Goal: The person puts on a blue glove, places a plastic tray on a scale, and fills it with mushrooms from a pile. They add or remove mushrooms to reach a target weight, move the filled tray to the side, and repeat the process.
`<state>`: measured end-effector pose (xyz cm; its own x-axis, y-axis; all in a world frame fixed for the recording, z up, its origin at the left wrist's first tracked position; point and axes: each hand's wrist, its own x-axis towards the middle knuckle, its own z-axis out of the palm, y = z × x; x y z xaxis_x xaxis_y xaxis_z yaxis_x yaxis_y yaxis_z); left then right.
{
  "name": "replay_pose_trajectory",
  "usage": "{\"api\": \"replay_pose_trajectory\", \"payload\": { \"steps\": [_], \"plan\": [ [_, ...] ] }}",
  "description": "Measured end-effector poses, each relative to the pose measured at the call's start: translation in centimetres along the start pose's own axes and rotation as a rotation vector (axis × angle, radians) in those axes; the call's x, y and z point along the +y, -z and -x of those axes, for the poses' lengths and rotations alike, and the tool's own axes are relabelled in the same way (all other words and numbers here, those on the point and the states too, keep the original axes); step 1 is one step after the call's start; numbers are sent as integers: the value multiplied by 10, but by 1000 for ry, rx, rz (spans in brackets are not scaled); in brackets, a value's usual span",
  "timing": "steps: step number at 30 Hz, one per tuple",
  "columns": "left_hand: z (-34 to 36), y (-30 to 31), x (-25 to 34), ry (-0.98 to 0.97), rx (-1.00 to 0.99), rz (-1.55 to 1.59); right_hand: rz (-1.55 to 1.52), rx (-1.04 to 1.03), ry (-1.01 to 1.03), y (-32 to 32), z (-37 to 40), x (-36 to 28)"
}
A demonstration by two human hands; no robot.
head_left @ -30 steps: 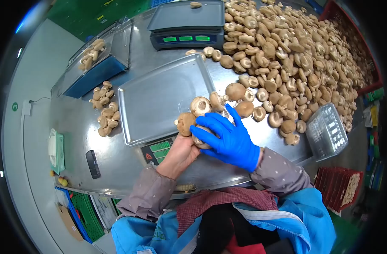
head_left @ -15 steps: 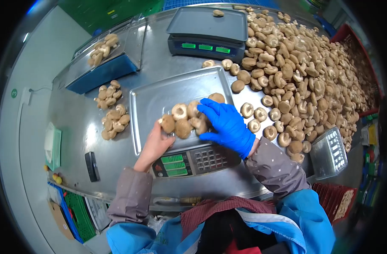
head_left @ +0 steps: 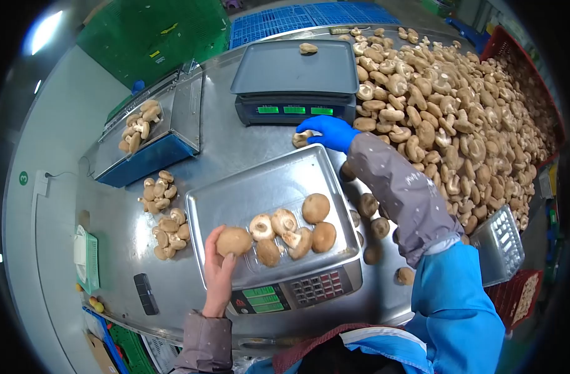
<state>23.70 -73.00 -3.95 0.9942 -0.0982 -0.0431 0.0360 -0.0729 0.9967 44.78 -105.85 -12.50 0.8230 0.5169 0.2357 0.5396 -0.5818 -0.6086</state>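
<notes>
My left hand (head_left: 219,262), bare, is closed around a brown shiitake mushroom (head_left: 234,241) at the left of the metal weighing pan (head_left: 219,198). Several more shiitakes (head_left: 268,252) lie to its right, some in a clear plastic tray that is mostly hidden beneath them. My right hand (head_left: 333,133), in a blue glove, reaches past the pan's far edge. Its fingers grip another shiitake (head_left: 302,138) in front of the black scale (head_left: 297,112). Under the pan, the near scale's green displays (head_left: 264,299) are lit.
A large shiitake heap (head_left: 447,124) fills the right side, with a red crate (head_left: 528,81) behind it. Clear trays (head_left: 498,243) are stacked at the near right. Two mushroom clusters (head_left: 171,235) lie left of the pan. A black object (head_left: 146,293) rests at the left.
My right hand has moved from the mushrooms on the pan to a shiitake beyond its far edge. My left hand now grips the left shiitake more fully. The view has shifted.
</notes>
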Motion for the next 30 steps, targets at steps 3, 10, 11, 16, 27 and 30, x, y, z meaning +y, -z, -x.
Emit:
{"api": "replay_pose_trajectory", "payload": {
  "steps": [3,10,11,16,27,30],
  "plan": [
    [1,-8,-1,17,-114,-116,-8,-135,104,-22,-32,18],
    [1,2,-15,-8,-150,-355,492,-383,-377,-22,-3,13],
    [0,1,-14,2,-142,-341,481,-335,-401,-21,11,22],
    [-2,-1,-19,-3,-123,-246,506,-261,-448,-2,93,-43],
    [4,-12,-9,-392,-15,-632,227,-5,-520,30,171,-126],
    [12,-26,8,-510,26,-673,-818,333,-537,47,139,-208]
  ]
}}
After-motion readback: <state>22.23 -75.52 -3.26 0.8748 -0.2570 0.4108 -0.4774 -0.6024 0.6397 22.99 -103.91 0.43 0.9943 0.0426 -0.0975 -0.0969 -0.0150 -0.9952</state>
